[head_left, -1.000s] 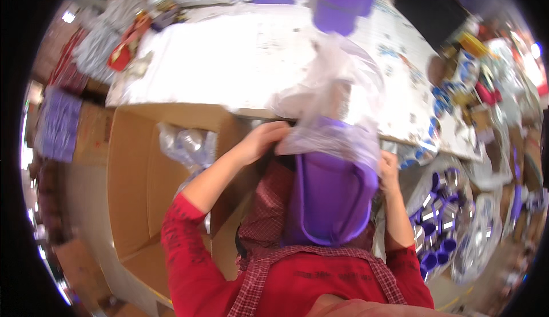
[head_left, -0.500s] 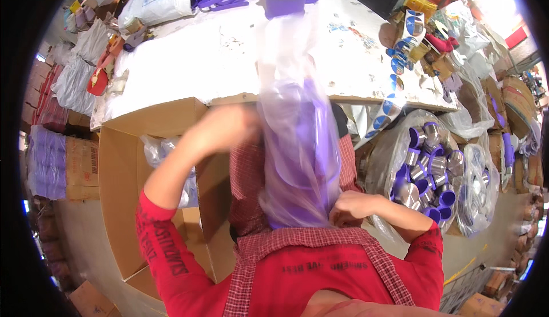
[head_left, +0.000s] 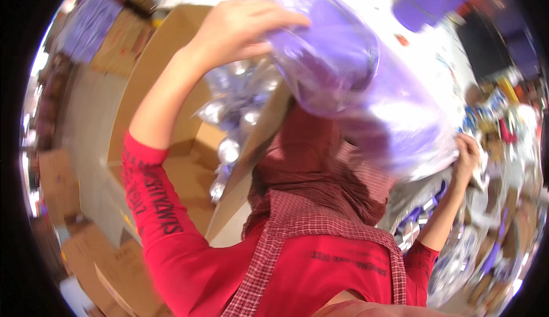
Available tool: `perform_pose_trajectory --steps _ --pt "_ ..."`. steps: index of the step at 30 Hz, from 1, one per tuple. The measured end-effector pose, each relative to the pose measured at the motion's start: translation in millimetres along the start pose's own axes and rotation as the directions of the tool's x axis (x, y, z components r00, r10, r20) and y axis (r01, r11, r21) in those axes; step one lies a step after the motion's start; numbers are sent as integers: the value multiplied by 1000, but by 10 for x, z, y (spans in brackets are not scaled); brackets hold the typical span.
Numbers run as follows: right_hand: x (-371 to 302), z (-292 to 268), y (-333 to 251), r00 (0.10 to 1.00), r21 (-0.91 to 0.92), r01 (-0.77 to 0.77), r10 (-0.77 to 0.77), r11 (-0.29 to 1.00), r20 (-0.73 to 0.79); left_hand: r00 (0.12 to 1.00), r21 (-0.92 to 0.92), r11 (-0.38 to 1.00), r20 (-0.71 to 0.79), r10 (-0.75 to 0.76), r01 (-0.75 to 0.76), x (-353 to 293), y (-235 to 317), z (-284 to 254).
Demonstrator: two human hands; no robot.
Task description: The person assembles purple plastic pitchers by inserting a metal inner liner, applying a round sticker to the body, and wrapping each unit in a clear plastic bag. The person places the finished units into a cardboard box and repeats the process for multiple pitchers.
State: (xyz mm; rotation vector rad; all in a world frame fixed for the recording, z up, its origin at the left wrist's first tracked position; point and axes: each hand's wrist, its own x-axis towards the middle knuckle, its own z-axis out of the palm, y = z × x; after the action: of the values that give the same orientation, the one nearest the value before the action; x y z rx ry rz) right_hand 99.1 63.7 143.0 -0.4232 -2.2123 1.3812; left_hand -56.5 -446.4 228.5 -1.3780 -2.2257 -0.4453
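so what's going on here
A person is holding a purple container inside a clear plastic bag, in front of them. The left hand grips the bag at one end, the right hand at the other. An open carton to the left holds shiny bagged items. Another purple container is on the white table.

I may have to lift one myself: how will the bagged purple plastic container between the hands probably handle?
The purple plastic container is probably stiff, as its rounded opening appears uncollapsed. It may be light for its size, looking hollow. The loose, clear plastic bag around it seems floppy and perhaps slippery, being thin and glossy.
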Motion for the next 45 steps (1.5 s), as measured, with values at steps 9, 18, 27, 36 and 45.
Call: perform_pose_trajectory --steps 9,18,27,36,45 --pt "230 1292 579 824 79 -131 64 988 563 209 349 118 -236 -949 930 -3181 412 -414" --pt "250 1574 456 779 -142 -232 271 962 565 171 405 396 489 -856 824 -4941 -74 2381" --pt "615 1579 430 746 -260 -300 396 918 536 -6 368 290 628 -778 883 -5102 -148 3404" --pt "2663 1855 -350 809 -592 586 -450 554 379 60 273 310 656 -753 911 -5184 -213 3126" --pt "3369 1585 -1267 423 -756 596 -906 271 9 84 -126 5 632 -770 992 -3360 -81 1938"
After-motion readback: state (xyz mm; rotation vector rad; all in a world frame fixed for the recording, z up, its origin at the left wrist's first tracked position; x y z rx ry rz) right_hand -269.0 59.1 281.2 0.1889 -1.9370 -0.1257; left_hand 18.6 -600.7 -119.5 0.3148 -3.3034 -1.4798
